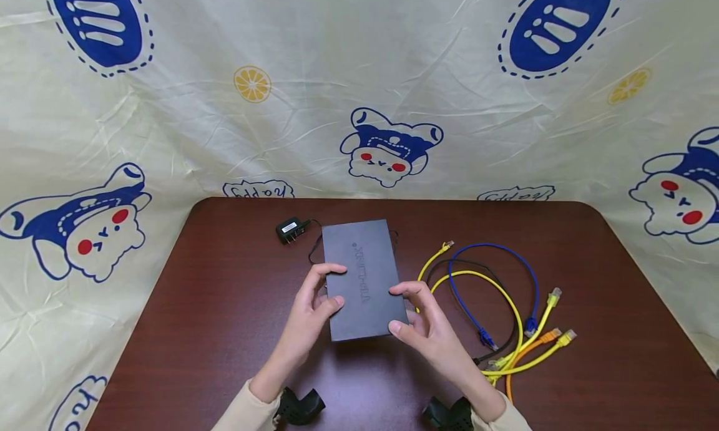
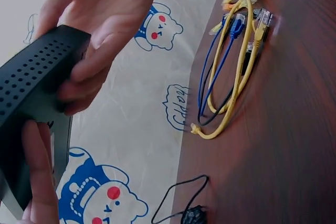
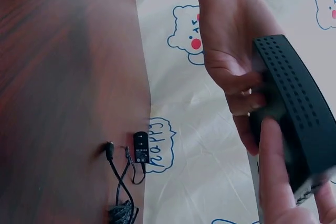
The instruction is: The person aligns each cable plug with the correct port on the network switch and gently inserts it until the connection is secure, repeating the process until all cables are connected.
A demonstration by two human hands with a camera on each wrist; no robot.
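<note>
Both hands hold up a dark grey network switch (image 1: pixel 365 262), a flat box with embossed lettering on its broad face. My left hand (image 1: pixel 306 315) grips its left edge, thumb and a finger on the lettered face. Along the right edge, my right hand (image 1: pixel 424 325) grips the same way. The left wrist view shows rows of round vent holes on a narrow side of the switch (image 2: pixel 39 61), with fingers supporting it from underneath. In the right wrist view, metal ports (image 3: pixel 307 195) appear at its lower corner.
A black power adapter (image 1: pixel 290 230) lies at the table's back left, its cord running behind the switch. To the right lie yellow cables (image 1: pixel 519 306), a blue cable (image 1: pixel 530 269), an orange cable (image 1: pixel 525 351) and a thin black cable (image 1: pixel 513 331). A patterned cloth (image 1: pixel 303 131) hangs behind the table.
</note>
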